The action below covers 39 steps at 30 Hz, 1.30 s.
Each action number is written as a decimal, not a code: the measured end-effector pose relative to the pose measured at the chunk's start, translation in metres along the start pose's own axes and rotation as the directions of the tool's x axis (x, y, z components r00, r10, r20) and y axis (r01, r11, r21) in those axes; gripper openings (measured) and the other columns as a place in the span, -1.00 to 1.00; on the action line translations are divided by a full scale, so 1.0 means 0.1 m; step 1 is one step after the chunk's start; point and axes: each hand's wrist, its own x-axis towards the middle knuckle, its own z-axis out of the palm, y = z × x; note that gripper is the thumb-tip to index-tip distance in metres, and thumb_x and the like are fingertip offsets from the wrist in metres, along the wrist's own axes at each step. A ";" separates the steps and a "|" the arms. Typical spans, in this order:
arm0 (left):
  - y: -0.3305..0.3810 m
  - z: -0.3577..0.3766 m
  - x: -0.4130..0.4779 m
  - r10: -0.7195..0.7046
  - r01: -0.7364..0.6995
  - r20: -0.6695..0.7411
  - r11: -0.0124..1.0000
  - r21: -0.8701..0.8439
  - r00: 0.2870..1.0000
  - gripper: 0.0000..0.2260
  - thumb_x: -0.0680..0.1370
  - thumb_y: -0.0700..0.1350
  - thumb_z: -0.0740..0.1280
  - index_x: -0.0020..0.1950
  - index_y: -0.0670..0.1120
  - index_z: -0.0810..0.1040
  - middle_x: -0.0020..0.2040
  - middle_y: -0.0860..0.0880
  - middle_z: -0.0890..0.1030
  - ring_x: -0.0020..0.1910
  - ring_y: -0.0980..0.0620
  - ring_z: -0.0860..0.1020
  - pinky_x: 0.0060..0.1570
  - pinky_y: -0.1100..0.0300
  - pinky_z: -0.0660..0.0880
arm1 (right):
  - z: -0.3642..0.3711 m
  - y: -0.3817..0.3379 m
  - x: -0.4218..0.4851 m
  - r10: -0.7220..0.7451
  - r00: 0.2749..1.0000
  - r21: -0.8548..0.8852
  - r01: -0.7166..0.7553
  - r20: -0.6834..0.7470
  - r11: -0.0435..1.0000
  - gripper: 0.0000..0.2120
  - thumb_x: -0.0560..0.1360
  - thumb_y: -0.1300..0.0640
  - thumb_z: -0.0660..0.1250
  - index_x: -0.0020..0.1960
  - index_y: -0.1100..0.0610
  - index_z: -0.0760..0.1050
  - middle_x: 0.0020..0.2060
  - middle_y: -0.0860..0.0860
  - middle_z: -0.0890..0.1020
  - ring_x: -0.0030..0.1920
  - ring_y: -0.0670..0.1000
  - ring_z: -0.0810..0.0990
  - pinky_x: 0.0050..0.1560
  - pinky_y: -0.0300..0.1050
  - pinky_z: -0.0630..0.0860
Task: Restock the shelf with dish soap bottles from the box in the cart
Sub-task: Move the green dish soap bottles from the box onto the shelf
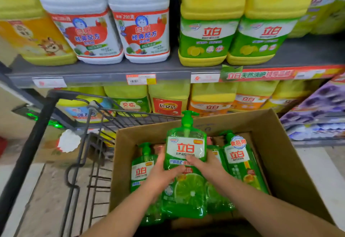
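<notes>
Left hand (164, 170) and right hand (204, 164) clasp the bottle (184, 149) mid-body over the box (261, 122); judged heavy, slick, firm-walled

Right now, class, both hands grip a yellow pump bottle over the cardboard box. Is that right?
No: the head view shows the pump bottle is green, not yellow. The left hand and right hand do grip it over the cardboard box.
</notes>
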 end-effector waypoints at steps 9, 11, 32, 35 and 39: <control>0.92 1.08 -0.13 0.319 -0.356 0.189 0.909 0.216 0.929 -0.26 0.35 0.01 0.50 0.41 0.29 0.18 0.16 0.15 0.57 0.13 0.11 0.53 0.17 0.10 0.43 | -1.12 -0.26 -0.70 -0.121 0.939 0.190 0.189 -0.321 0.963 -0.57 0.38 -0.01 0.48 0.21 0.04 0.49 0.07 -0.03 0.66 0.05 -0.05 0.62 0.07 -0.11 0.55; 1.08 1.47 -0.20 0.365 -0.422 0.254 0.878 0.227 0.896 -0.27 0.35 -0.01 0.51 0.42 0.24 0.21 0.15 0.14 0.59 0.12 0.12 0.55 0.20 0.09 0.44 | -1.46 -0.24 -0.91 -0.130 0.911 0.213 0.227 -0.392 0.950 -0.56 0.39 0.02 0.48 0.22 0.08 0.49 0.09 0.03 0.66 0.07 0.02 0.64 0.17 0.03 0.55; 1.15 6.49 -1.42 0.477 -0.646 0.653 0.763 0.023 0.588 -0.56 0.38 -0.09 0.49 0.20 0.13 0.47 -0.07 0.20 0.68 -0.10 0.23 0.64 -0.21 0.40 0.49 | -5.61 1.43 -3.36 -0.164 0.610 0.184 0.466 -0.775 0.866 -0.80 0.39 0.03 0.49 -0.04 -0.04 0.53 -0.08 -0.07 0.68 -0.08 -0.08 0.67 -0.09 -0.18 0.61; 1.26 6.99 -1.44 0.471 -0.669 0.688 0.743 0.029 0.553 -0.56 0.41 -0.09 0.47 0.24 0.12 0.45 -0.01 0.15 0.67 -0.05 0.22 0.62 -0.15 0.38 0.49 | -6.06 1.54 -3.44 -0.148 0.585 0.203 0.491 -0.797 0.847 -0.82 0.39 0.02 0.49 -0.12 -0.08 0.49 -0.15 -0.13 0.66 -0.13 -0.11 0.66 -0.19 -0.24 0.59; 1.41 7.67 -1.35 0.477 -0.701 0.724 0.713 0.013 0.498 -0.59 0.44 -0.15 0.43 0.26 0.04 0.44 0.03 0.12 0.63 -0.10 0.32 0.59 -0.21 0.47 0.47 | -6.70 1.64 -3.45 -0.116 0.567 0.218 0.487 -0.815 0.846 -0.74 0.39 -0.03 0.48 0.01 -0.05 0.49 -0.10 -0.08 0.66 -0.11 -0.08 0.66 -0.19 -0.21 0.59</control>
